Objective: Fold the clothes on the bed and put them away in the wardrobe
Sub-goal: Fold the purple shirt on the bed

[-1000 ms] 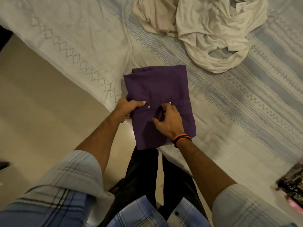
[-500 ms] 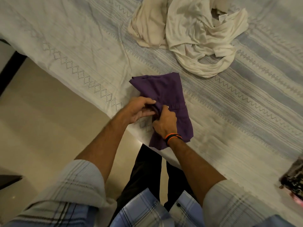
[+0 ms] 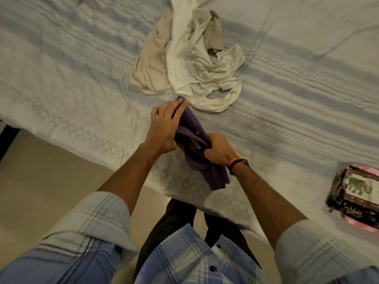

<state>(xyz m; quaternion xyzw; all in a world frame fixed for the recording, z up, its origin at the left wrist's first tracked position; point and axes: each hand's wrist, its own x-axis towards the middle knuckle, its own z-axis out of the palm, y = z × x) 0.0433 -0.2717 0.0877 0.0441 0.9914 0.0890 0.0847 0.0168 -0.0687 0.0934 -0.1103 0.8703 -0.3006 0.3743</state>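
A folded purple shirt point(image 3: 196, 130) is lifted edge-up over the near side of the bed point(image 3: 71, 83), its collar label showing. My left hand point(image 3: 166, 126) lies along its left face, fingers reaching to the far end, thumb wrapped round. My right hand point(image 3: 218, 150), with an orange and black wristband, grips the near end, and a loose corner point(image 3: 217, 177) hangs below it. A crumpled heap of cream and white clothes point(image 3: 190, 60) lies unfolded just beyond the shirt. No wardrobe is in view.
The bed wears a pale sheet with blue bands and diamond stitching. A patterned box with an elephant motif point(image 3: 354, 193) sits on the bed at the right edge. Beige floor point(image 3: 41, 181) runs along the near left side, where I stand against the bed.
The purple shirt lay flat on the bed a second ago. Both hands have gathered it, turned it on edge and lifted it. The view has shifted farther over the bed.
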